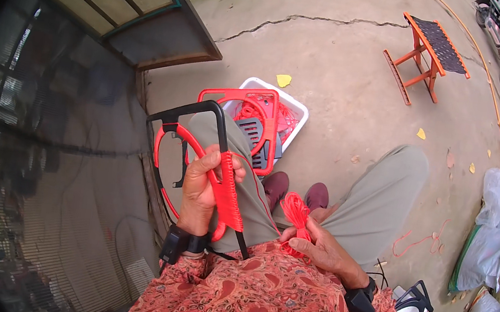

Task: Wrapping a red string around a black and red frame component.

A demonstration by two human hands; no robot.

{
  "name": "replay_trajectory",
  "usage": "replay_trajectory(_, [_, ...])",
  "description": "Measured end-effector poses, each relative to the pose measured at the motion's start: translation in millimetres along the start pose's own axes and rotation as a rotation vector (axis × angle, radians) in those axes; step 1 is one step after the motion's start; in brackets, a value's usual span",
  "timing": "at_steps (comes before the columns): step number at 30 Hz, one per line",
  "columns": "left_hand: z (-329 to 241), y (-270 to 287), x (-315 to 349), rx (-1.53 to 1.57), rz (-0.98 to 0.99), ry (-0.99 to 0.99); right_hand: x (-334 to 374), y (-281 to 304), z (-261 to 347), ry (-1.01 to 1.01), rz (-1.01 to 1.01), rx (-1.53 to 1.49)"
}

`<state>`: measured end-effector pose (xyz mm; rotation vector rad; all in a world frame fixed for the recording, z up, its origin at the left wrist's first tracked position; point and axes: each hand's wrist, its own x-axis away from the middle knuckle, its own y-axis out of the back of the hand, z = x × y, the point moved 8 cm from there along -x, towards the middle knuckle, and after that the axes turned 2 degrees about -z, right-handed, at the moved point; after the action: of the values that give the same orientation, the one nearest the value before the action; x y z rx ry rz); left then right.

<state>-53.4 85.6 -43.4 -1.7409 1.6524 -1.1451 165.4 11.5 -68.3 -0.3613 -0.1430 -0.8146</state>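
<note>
- The frame (221, 132), black and thin-barred, is held above the left thigh (254, 220), its lower end reaching the shirt (263, 296).
- The left hand (201, 184) has its grip curled round the bar and the ring (192, 138) together (which fingers bear on which, I cannot tell).
- Judging by those slim bars, the frame should be light and stiff, unlikely to sag when lifted by one side.
- Its bare bars look smooth and perhaps slippery; the red winding (230, 194) should give more bite, so that side seems the best hold, pressed without dragging the turns.
- The right hand (323, 249) has its grip closed on the bundle (297, 211) near its lower end, loops fanning out above the thumb.
- The bundle looks soft, light and hard to damage, though likely to tangle; pinching its gathered waist should keep the loops together.
- A slender strand (262, 197) slants across the thigh between them; it should pull easily.
</note>
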Motion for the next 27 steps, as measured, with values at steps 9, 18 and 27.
replay_trajectory(9, [22, -60, -13, -0.227, 0.004, 0.083, -20, 61, 142, 0.274, -0.29, 0.339])
replay_trajectory(18, [30, -75, 3, -0.381, -0.144, 0.015, -60, -3, 241, 0.812, -0.318, 1.327])
replay_trajectory(27, [39, -79, 5, -0.458, -0.241, -0.017, -90, -38, 189, 0.792, -0.137, 1.893])
